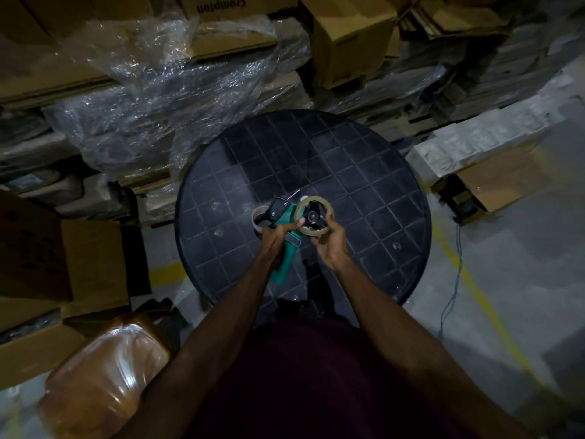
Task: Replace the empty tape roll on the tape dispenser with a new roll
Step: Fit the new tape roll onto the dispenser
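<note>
A green tape dispenser (pixel 285 258) with black parts is held above the round black table (pixel 364 172). My left hand (pixel 278 237) grips its body near the handle. A clear tape roll (pixel 316 230) sits around the dispenser's black hub (pixel 313 215). My right hand (pixel 330 245) holds that roll by its lower rim, with fingers on both sides. Behind the dispenser an empty cardboard core (pixel 257 218) lies on the table, partly hidden by the dispenser's head.
Cardboard boxes (pixel 348 42) and crumpled plastic wrap (pixel 164 99) are stacked behind the table. An open box (pixel 91 261) and a wrapped brown package (pixel 104 375) stand at the left. A white foam block (pixel 474 141) and a thin cable (pixel 456 280) lie on the floor at the right.
</note>
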A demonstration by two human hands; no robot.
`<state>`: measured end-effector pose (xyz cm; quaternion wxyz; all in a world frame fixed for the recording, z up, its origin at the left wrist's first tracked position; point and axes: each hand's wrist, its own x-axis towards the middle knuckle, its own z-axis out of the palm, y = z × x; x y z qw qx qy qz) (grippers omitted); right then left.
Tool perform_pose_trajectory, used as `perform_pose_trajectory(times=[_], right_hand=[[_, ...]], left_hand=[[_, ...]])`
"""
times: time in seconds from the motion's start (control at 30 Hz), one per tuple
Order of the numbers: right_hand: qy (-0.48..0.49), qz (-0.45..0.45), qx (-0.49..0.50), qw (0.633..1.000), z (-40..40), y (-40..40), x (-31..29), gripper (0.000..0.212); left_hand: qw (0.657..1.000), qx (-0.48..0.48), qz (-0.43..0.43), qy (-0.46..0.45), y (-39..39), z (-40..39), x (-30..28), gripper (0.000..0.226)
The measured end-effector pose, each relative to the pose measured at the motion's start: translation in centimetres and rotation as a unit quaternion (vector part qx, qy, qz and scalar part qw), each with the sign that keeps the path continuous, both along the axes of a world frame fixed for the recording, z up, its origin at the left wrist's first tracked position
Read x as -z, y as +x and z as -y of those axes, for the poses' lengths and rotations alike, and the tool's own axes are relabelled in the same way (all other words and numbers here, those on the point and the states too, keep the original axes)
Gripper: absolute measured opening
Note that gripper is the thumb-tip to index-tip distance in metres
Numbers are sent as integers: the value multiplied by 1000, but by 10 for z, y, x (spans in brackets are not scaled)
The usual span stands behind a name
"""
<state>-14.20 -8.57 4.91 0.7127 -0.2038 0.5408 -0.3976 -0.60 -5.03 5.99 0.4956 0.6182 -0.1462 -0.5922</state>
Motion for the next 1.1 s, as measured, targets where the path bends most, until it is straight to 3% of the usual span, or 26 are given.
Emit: perform_pose_trajectory(times=[0.17,0.37,0.43,0.53,0.77,0.93,1.1], right_hand=[[-18,6,-12,1000,1,-1,1,44],[-68,-21,-48,996,4,5,-6,71],[-66,-18,-39,997,5,4,-5,73],[-56,4,-8,998,4,2,-3,70],[-35,-12,7,999,6,5,-5,64],[-13,-26,27,999,8,10,-4,51],[-1,-12,40,999,8,10,-9,45]], left_hand=[[1000,15,5,9,0,-6,3,52],[1000,-15,-13,6,-7,-7,1,38],[1000,-15,3,3,-6,-7,3,49],[999,-10,35,-6,-2,-6,8,67],[1000,-21,18,7,-1,-5,21,74],[999,9,29,40,5,7,68,86],[999,-5,40,32,-1,-2,25,84]])
